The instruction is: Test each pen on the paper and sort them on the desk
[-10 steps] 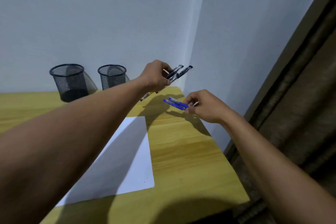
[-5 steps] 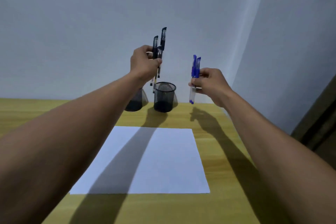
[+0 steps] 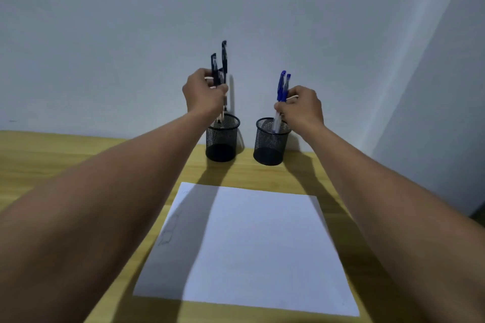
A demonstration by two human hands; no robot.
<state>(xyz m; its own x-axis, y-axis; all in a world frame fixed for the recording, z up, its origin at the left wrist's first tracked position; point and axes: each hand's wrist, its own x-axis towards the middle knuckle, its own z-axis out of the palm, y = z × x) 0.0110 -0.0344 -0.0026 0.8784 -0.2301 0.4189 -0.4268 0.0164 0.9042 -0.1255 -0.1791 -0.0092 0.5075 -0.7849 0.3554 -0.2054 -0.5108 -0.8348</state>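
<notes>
My left hand [image 3: 203, 93] grips a bunch of black pens [image 3: 223, 57] held upright, their lower ends dipping into the left black mesh cup [image 3: 222, 141]. My right hand [image 3: 301, 107] grips two blue pens [image 3: 282, 86], also upright, with their tips inside the rim of the right black mesh cup [image 3: 271, 143]. A white sheet of paper [image 3: 257, 244] lies flat on the wooden desk [image 3: 52, 155] in front of the cups, with faint marks near its left edge.
Both cups stand against the pale back wall [image 3: 236, 8]. A second wall [image 3: 451, 113] closes the corner on the right, where the desk ends. My forearms cast long shadows over the paper.
The view swung from the desk's right corner to face the cups. Both hands carried their pens up and over the cups, and the pen tips now sit inside the rims.
</notes>
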